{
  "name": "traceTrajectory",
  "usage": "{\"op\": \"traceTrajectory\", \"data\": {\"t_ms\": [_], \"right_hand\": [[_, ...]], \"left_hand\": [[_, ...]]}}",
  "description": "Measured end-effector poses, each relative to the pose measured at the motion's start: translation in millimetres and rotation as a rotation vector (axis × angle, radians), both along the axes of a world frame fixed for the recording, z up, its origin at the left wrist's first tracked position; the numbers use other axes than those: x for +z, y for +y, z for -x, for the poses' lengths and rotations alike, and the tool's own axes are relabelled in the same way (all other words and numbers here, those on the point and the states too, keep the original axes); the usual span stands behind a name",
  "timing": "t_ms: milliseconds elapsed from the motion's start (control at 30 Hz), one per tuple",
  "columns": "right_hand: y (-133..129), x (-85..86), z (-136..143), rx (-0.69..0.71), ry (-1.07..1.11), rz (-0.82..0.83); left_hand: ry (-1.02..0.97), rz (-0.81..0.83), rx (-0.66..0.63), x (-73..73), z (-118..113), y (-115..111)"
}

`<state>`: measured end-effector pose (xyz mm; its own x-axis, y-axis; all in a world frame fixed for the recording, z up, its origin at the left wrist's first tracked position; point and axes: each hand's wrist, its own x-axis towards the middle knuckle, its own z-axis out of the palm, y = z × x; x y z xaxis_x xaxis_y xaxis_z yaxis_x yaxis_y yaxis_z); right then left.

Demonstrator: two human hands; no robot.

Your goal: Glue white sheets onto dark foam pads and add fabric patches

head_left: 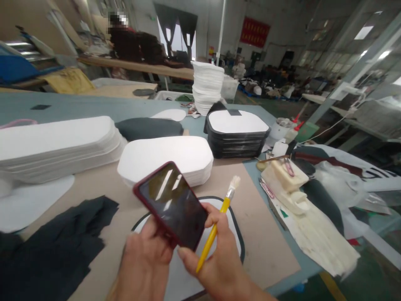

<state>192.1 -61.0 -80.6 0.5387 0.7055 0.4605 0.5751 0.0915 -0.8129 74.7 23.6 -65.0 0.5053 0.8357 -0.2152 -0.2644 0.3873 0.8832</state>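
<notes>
My left hand point(147, 251) is closed around the lower left side of a smartphone point(172, 205) in a dark red case. The phone is tilted, and its dark screen shows reflections of the lights. In my right hand point(221, 259) is a paintbrush point(224, 205) with a yellow handle, its pale bristles pointing up and away from me. Fingers of that same hand are at the phone's right edge; whether they bear any of its weight I cannot tell. Below both hands lies a white rounded panel point(184, 280) with a dark border, partly hidden by them.
Stacks of white rounded panels point(166, 152) and black-edged panels point(238, 140) stand beyond my hands. Black fabric point(59, 246) lies at left on the brown board point(266, 234). On the right are a cream block point(288, 173), clips and glue bottles. A person point(122, 37) is in the background.
</notes>
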Motion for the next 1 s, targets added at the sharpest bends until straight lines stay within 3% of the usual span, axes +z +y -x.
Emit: {"op": "traceTrajectory", "data": {"t_ms": [100,233,467,600,767,1000], "right_hand": [[-2.6,-12.6,-7.3,-0.187,-0.183,0.029],[-14.7,-27.1,-16.8,-0.208,-0.293,0.115],[-49.8,-30.6,-39.6,-0.084,-0.197,0.066],[-69.1,-28.0,-48.4,-0.094,-0.15,-0.118],[-86.3,-21.5,-36.9,-0.076,-0.097,-0.266],[-84.6,-31.6,-21.2,0.101,-0.107,-0.221]], "left_hand": [[-0.203,0.115,-0.056,16.3,-32.1,-3.9],[-0.287,0.211,-0.089,15.7,-54.3,-0.9],[-0.285,0.364,-0.142,7.2,-53.6,4.4],[-0.282,0.397,-0.153,8.0,-52.9,2.4],[-0.296,0.418,-0.174,7.2,-55.6,0.1],[-0.255,0.453,-0.204,8.0,-58.0,-4.5]]}}
